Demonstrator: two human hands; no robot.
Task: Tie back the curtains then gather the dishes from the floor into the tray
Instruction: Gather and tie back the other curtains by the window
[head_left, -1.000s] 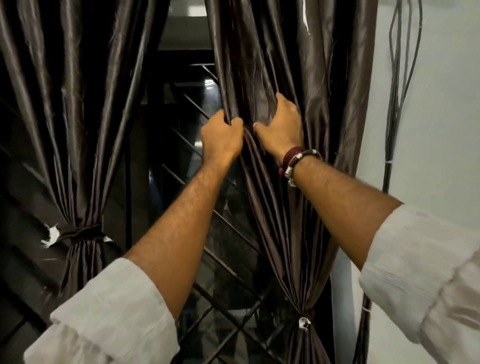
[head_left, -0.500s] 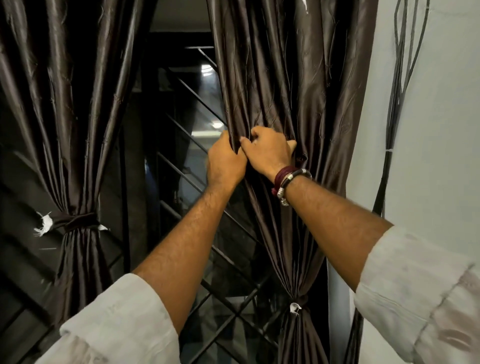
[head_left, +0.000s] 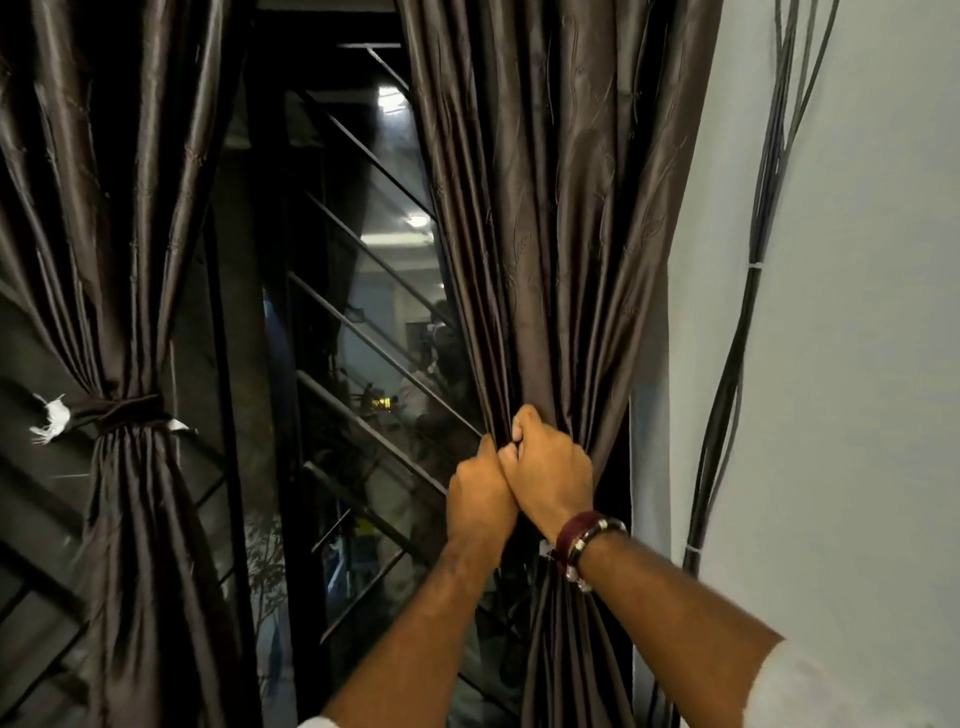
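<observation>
Brown satin, two curtains (head_left: 561, 234); one tied, left hand (head_left: 480, 501), right hand (head_left: 553, 475), each grip pinching the other's folds

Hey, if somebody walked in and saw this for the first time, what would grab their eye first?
Probably the two hands at centre: the left hand and the right hand, pressed together, bunching the shiny dark brown satin curtain on the right. Next, the matching dark brown curtain on the left, already cinched by a dark fabric tie-back band. Between them, a black metal window grille crosses the dark glass.
</observation>
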